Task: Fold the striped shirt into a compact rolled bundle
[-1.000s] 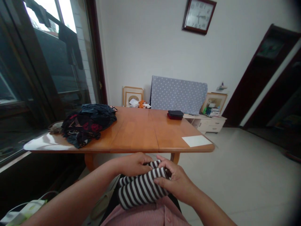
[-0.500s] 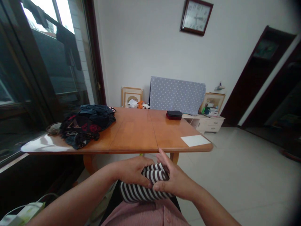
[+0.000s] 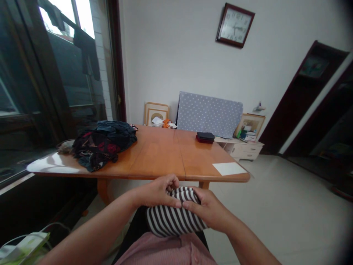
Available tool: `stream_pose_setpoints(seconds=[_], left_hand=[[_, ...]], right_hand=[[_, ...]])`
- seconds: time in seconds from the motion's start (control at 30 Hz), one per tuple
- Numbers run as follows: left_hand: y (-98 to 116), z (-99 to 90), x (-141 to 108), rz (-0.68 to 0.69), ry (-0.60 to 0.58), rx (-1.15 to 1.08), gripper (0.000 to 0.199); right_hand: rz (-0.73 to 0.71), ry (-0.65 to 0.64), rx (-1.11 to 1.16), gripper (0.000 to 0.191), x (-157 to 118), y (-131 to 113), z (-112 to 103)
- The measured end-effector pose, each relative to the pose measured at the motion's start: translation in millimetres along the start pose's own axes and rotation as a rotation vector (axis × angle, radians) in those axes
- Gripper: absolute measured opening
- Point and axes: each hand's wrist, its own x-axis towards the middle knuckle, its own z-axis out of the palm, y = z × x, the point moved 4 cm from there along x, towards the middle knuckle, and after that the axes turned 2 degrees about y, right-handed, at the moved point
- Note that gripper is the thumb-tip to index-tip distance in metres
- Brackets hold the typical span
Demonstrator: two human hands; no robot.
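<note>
The fingers (image 3: 171,183) of the left hand (image 3: 157,192) curl over a bunched striped cloth (image 3: 172,219), while the right hand (image 3: 206,209) presses its fingers onto the cloth's top edge; gripped from both sides, it stays rolled together above the pink shirt (image 3: 162,252); the left forearm (image 3: 91,221) and right forearm (image 3: 248,244) angle in from the lower corners; beyond lies the wooden worktop (image 3: 157,154).

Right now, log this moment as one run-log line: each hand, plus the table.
left hand: holding striped fabric | right hand: same fabric | wooden table: dark clothes heap
</note>
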Motion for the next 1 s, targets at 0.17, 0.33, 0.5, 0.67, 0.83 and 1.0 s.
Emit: stream_pose_setpoints(seconds=[0.17, 0.33, 0.5, 0.67, 0.83, 1.0], left_hand=[[-9, -19.5, 2, 0.003, 0.072, -0.382, 0.048], [-24, -5.0, 0, -0.138, 0.013, -0.813, 0.085], [-23, 20.3, -1, -0.200, -0.001, -1.063, 0.098], [-15, 29.5, -1, -0.114, 0.114, -1.162, 0.092], [-18, 32.2, -7, -0.002, 0.299, -1.022, 0.071], [-20, 31.8, -10, -0.092, 0.405, -0.942, 0.055]], right_hand=[[0.084, -0.049, 0.265, 0.044, -8, 8, -16], [0.205, 0.132, 0.458, 0.042, -17, 41, -37], [0.282, 0.321, 0.557, 0.045, -17, 61, -43], [0.337, 0.450, 0.559, 0.051, -13, 66, -37], [0.314, 0.489, 0.465, 0.055, -13, 61, -30], [0.265, 0.462, 0.436, 0.054, -16, 46, -24]])
